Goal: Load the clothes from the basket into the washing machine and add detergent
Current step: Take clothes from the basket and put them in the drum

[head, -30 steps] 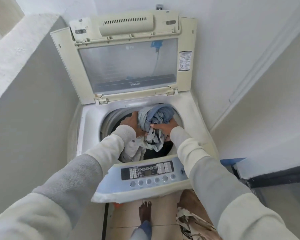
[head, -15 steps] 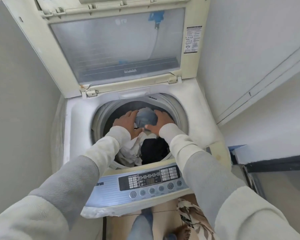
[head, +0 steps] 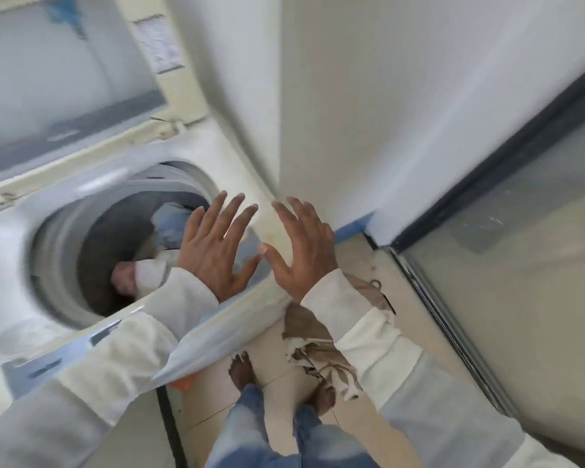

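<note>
The white top-loading washing machine (head: 21, 217) stands at the left with its lid (head: 65, 79) raised. Inside the drum lie blue, white and dark clothes (head: 169, 221). My left hand (head: 217, 244) hovers over the drum's right rim, fingers spread, holding nothing. My right hand (head: 301, 244) is beside it, past the machine's right edge, also spread and empty. A brown and white patterned cloth (head: 321, 352) lies on the floor below my right wrist. No basket or detergent shows. The picture is blurred by motion.
A white wall corner (head: 284, 130) rises right behind the machine. A dark-framed glass door (head: 520, 231) runs along the right. My bare feet (head: 244, 369) stand on beige floor tiles in front of the machine. A dark hose (head: 169, 423) runs down the machine's front.
Both hands have come up out of the drum and let go of the blue clothes, which stay inside. My view has swung right toward the floor and the glass door.
</note>
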